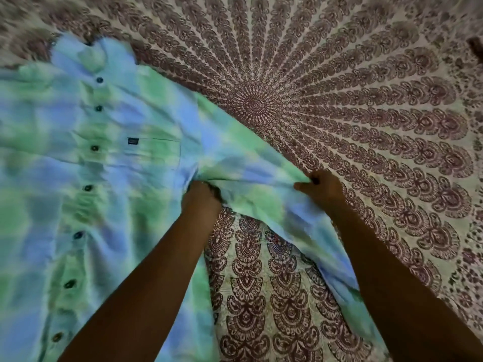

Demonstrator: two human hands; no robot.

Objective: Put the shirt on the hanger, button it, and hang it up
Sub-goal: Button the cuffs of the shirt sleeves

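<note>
A blue-green tie-dye shirt (pixel 86 163) lies buttoned on a patterned bedspread (pixel 366 113). The left hand (pixel 201 197) bunches fabric at the armpit, while the right hand (pixel 321 188) pinches the sleeve (pixel 261 184) stretched between them.

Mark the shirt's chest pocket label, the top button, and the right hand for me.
chest pocket label (pixel 133 141), head view, middle of the dark tag.
top button (pixel 99 80), head view, button face below the collar.
right hand (pixel 322 188), head view, back of the hand gripping the sleeve.
</note>
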